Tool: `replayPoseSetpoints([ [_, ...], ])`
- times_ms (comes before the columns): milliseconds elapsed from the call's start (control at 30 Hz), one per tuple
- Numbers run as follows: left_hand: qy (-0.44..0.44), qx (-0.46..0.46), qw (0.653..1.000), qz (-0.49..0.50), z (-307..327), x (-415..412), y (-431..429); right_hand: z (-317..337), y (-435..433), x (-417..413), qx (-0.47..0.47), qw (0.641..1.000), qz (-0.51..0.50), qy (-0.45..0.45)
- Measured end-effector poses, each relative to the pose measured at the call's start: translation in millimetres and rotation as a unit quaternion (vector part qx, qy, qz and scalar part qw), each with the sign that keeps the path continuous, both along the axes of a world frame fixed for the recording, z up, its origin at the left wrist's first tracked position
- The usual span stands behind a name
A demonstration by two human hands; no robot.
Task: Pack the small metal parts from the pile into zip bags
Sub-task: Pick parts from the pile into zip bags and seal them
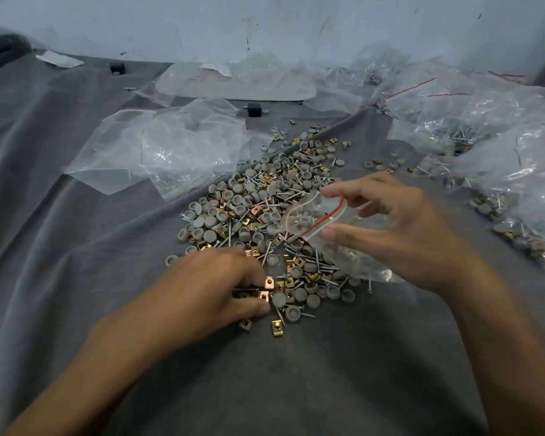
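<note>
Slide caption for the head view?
Left hand grips parts at the pile while right hand holds a small zip bag.

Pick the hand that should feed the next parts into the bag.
Left. The left hand pinches parts at the pile's near edge; the right hand is busy holding the zip bag by its mouth.

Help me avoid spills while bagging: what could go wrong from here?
1. The right hand holds the floppy zip bag by a fingertip grip at its mouth; parts dropped in could miss or tip it.
2. The left hand grips clips in the pile, where pointed screws could prick skin or pierce the thin bag.
3. Round caps might roll down the creased cloth.
</note>
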State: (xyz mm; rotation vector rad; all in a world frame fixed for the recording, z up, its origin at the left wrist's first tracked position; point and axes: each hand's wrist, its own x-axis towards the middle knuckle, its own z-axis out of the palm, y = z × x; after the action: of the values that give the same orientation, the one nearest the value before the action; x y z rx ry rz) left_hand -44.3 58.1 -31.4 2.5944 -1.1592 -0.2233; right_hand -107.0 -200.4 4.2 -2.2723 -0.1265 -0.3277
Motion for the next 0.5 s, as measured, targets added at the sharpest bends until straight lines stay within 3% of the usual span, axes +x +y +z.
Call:
replayPoseSetpoints([
  [500, -0.129, 0.023, 0.991, -0.011, -6.1, 1.7, -7.1, -10.6, 1.9, 2.9, -0.023, 0.999, 0.016, 0.029],
])
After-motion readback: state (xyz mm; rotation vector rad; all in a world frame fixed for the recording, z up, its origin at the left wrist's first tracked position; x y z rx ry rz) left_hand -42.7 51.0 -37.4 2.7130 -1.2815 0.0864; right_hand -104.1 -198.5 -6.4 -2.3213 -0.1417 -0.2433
